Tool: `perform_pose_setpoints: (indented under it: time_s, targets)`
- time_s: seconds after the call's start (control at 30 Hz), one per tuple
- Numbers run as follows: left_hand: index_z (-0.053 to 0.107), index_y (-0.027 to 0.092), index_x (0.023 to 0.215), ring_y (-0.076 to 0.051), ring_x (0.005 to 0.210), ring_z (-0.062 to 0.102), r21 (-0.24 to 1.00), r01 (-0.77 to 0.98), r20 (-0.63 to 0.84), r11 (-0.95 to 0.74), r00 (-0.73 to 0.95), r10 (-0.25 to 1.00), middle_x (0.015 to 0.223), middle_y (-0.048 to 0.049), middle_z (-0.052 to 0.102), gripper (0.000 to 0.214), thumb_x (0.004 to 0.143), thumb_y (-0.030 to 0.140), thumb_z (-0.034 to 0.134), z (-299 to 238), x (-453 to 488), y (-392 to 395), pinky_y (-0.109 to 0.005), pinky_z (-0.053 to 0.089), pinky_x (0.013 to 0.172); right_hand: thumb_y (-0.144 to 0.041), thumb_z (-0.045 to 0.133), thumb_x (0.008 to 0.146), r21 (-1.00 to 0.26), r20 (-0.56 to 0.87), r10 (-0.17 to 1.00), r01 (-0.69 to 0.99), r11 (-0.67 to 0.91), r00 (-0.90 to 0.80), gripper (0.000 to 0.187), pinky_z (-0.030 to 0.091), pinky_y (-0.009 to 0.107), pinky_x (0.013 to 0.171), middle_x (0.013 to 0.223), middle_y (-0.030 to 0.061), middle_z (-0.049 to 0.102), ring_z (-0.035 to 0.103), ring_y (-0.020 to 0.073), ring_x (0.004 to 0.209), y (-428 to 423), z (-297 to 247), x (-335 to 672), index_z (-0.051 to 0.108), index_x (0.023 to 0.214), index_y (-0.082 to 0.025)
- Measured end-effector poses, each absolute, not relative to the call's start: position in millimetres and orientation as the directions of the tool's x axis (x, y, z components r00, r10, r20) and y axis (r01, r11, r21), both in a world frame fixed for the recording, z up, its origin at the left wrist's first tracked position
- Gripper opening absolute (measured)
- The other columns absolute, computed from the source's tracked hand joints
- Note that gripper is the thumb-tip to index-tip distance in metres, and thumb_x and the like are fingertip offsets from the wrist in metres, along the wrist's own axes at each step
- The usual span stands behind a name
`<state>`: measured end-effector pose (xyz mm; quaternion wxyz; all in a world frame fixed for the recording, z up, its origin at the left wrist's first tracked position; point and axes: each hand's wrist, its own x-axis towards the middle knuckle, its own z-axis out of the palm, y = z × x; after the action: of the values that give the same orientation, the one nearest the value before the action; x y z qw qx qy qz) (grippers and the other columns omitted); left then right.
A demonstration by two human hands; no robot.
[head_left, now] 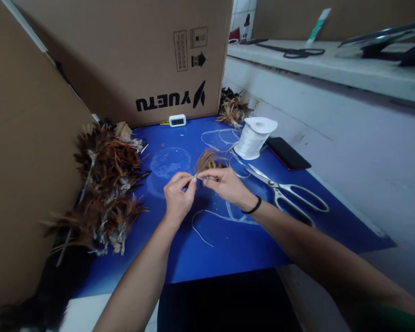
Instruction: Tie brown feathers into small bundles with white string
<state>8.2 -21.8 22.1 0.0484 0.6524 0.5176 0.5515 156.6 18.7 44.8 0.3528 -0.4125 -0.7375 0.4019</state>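
Over the middle of the blue table, my left hand point(180, 191) and my right hand point(224, 183) meet at the fingertips. Both are closed in a pinch at the lower end of a small bunch of brown feathers point(207, 160), whose tips point away from me. What exactly lies between the fingertips is partly hidden. A thin white ribbon point(228, 217) trails in loops below and beside my right hand. To its right, a white spool of ribbon point(254, 140) stands upright, and large metal scissors point(276, 186) lie with their blades slightly apart.
A heap of brown feather bunches point(107, 170) lines the table's left edge. More feathers point(233, 108) lie at the back, near a small white digital timer point(177, 121). A dark phone point(288, 153) rests by the wall. Cardboard boxes point(124, 55) stand behind and left; black scissors point(293, 51) lie on the ledge.
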Motion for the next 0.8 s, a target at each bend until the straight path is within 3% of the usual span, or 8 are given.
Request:
perform_pose_setpoints:
  time_s: [0.2,0.37,0.43,0.5,0.63,0.7,0.8]
  targets:
    - [0.063,0.014,0.076,-0.012,0.074,0.059,0.348,0.778,0.782,-0.522,0.066,0.620,0.080,-0.0067,0.063,0.018,0.084,0.012,0.047,17,10,-23,-0.024,0.047,0.072,-0.040,0.060,0.075,-0.914,0.218,0.919,0.261,0.311,-0.330,0.027,0.031,0.024,0.053,0.056,-0.0023,0.051,0.037,0.0085,0.053,18,41,150,0.068,0.069,-0.015]
    - [0.064,0.015,0.083,-0.013,0.076,0.060,0.300,0.786,0.784,-0.541,0.120,0.609,0.084,-0.0072,0.064,0.017,0.085,0.014,0.047,13,13,-23,-0.025,0.049,0.075,-0.041,0.062,0.073,-0.956,0.173,0.945,0.182,0.229,-0.277,0.029,0.034,0.025,0.056,0.057,-0.0021,0.052,0.041,0.0093,0.055,17,39,149,0.061,0.060,-0.015]
    - [0.065,0.016,0.083,-0.013,0.078,0.061,0.376,0.740,0.774,-0.557,0.080,0.628,0.084,-0.0065,0.065,0.014,0.084,0.016,0.051,15,14,-24,-0.026,0.050,0.076,-0.039,0.062,0.073,-0.970,0.147,0.946,0.147,0.195,-0.288,0.027,0.035,0.025,0.057,0.058,-0.0020,0.053,0.043,0.0094,0.057,17,41,152,0.061,0.061,-0.016]
    - [0.066,0.016,0.081,-0.014,0.077,0.062,0.539,0.641,0.719,-0.546,-0.012,0.695,0.084,-0.0060,0.065,0.011,0.081,0.020,0.056,18,14,-25,-0.026,0.052,0.072,-0.037,0.063,0.073,-0.982,0.123,0.941,0.097,0.161,-0.314,0.024,0.036,0.024,0.058,0.061,-0.0018,0.055,0.045,0.0091,0.058,17,42,156,0.062,0.062,-0.016]
    - [0.065,0.015,0.079,-0.013,0.065,0.063,0.905,0.191,0.411,-0.381,-0.156,0.898,0.086,-0.0059,0.064,0.019,0.083,0.031,0.055,20,13,-24,-0.027,0.054,0.062,-0.036,0.065,0.072,-0.995,0.087,0.926,0.019,0.101,-0.367,0.023,0.036,0.023,0.056,0.059,-0.0020,0.054,0.045,0.0080,0.056,20,43,163,0.060,0.062,-0.016]
    - [0.063,0.016,0.083,-0.013,0.061,0.063,0.964,-0.028,0.257,-0.263,-0.140,0.956,0.082,-0.0045,0.064,0.022,0.083,0.036,0.054,19,14,-23,-0.029,0.055,0.059,-0.036,0.066,0.072,-0.996,0.083,0.921,0.004,0.091,-0.380,0.024,0.035,0.023,0.054,0.058,-0.0025,0.053,0.044,0.0073,0.055,22,43,165,0.060,0.062,-0.016]
    - [0.061,0.015,0.087,-0.012,0.057,0.063,0.977,-0.143,0.144,-0.158,-0.103,0.984,0.074,-0.0020,0.064,0.026,0.077,0.039,0.062,17,17,-22,-0.027,0.054,0.055,-0.037,0.066,0.073,-0.995,0.096,0.909,-0.016,0.097,-0.405,0.023,0.037,0.023,0.056,0.059,-0.0027,0.054,0.045,0.0070,0.055,23,41,167,0.061,0.065,-0.016]
